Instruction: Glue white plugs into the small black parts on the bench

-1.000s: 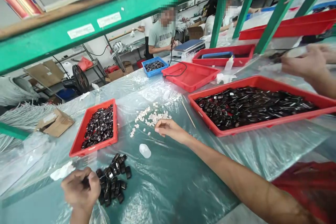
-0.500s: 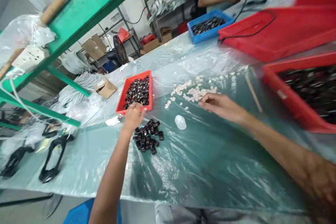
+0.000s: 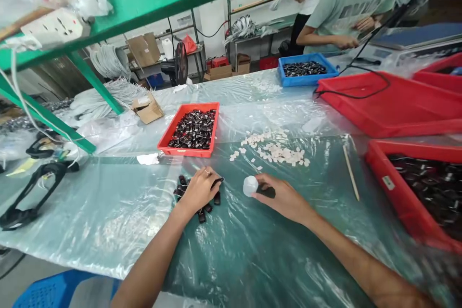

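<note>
Bending over the black pile [image 3: 202, 216], the left hand [image 3: 199, 187] has thumb and fingers nearly closed on one piece [image 3: 217, 182]. The right hand [image 3: 287, 198], thumb and fingers parted, grips the cup [image 3: 250, 186], probably steadying it. Beyond, chips [image 3: 283, 154] lie spread, likely for easy picking; a red tray [image 3: 186, 152] stops more pieces scattering.

We see a power strip [image 3: 57, 28] on a green frame [image 3: 162, 0], a small carton [image 3: 147, 109] on the tabletop [image 3: 108, 197], a black fan [image 3: 181, 65] beyond, a blue seat [image 3: 48, 293] below.
</note>
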Tool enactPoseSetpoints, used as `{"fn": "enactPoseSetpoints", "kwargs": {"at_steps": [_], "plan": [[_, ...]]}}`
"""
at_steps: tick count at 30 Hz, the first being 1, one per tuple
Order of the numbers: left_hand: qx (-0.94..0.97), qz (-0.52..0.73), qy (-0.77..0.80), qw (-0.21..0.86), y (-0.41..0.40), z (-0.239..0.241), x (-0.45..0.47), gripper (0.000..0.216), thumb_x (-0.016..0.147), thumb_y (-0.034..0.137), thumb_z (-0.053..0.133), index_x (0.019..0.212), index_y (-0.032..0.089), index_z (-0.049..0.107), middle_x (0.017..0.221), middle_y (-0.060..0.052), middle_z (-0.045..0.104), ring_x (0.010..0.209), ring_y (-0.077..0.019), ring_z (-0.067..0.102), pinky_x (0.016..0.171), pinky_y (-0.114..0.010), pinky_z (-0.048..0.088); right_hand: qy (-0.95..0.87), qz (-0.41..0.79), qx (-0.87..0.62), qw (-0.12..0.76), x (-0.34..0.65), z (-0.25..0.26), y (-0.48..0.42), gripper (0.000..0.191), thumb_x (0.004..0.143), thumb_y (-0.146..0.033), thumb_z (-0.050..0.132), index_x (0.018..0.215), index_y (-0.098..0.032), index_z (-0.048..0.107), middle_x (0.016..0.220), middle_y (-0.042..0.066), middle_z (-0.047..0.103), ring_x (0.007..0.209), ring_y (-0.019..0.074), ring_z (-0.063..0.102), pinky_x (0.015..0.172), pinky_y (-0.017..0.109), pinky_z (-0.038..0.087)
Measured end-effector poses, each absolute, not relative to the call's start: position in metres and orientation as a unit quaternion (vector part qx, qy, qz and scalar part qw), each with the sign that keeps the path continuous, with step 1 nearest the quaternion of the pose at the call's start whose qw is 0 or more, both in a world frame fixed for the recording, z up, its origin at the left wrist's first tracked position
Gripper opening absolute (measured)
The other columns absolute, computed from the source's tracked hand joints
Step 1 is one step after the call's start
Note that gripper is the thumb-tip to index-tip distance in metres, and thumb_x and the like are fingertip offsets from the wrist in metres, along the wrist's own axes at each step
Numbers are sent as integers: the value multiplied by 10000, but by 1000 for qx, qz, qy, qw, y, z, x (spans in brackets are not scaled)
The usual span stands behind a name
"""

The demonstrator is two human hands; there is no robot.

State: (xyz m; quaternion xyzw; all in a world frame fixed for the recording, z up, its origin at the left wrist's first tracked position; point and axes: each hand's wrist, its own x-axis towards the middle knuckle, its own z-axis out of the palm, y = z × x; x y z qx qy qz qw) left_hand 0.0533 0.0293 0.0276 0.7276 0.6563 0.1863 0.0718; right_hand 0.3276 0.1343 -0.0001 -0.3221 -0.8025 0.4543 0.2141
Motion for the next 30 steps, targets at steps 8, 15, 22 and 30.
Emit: {"fn": "enactPoseSetpoints", "kwargs": {"at_steps": [8,15,22,30], "plan": [[543,449,601,377,23,25,70,377,954,560,756,947,184,724,868,-32,720,758,-177,682,695,-311,579,-719,577,-302,244,334,-8,130,365,921,-475,785,1162,-269,605,1234,124,767,1139,305,762,1056,450,606],[321,571,515,553,21,22,93,498,679,495,1016,922,173,723,946,-40,803,807,-212,817,825,-365,671,-773,485,-283,296,342,4,128,263,970,-444,715,1182,-299,657,1136,60,741,1019,247,748,850,344,621],[222,584,498,602,18,18,97,512,661,395,1034,1081,156,865,937,-58,808,906,-213,784,940,-385,652,-809,414,-289,302,346,15,127,273,965,-354,704,1231,-305,666,1074,26,750,862,190,717,734,283,589],[414,558,574,434,13,20,100,213,837,378,889,982,224,860,957,-37,841,846,-192,749,780,-312,618,-805,442,-249,308,343,8,126,289,962,-269,709,1244,-303,657,1099,23,729,910,162,722,773,246,590]]}}
